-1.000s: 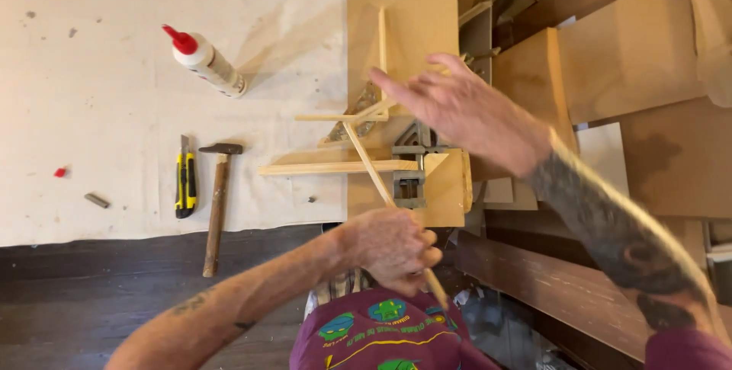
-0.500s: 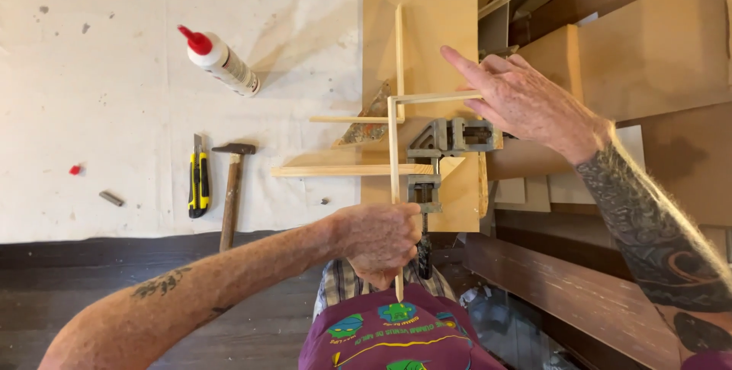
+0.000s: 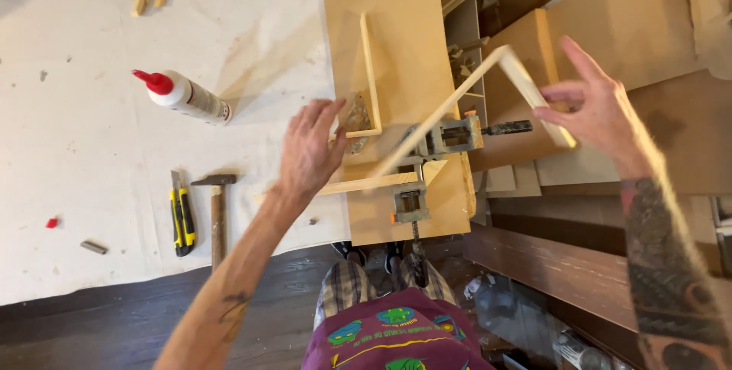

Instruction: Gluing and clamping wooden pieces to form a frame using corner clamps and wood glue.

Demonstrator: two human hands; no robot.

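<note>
Head view | left hand (image 3: 309, 149) spread wide, empty, hovering by board (image 3: 396, 50) edge | right hand (image 3: 598, 107) fingers loose on bent wood strip (image 3: 488, 80), its far end | strip held in corner clamp (image 3: 446, 137), long axis 8-to-2 o'clock, between hands | right nearer

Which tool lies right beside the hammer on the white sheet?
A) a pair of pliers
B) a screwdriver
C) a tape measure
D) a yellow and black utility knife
D: the yellow and black utility knife lies just left of the hammer in the head view, roughly parallel to it.
</note>
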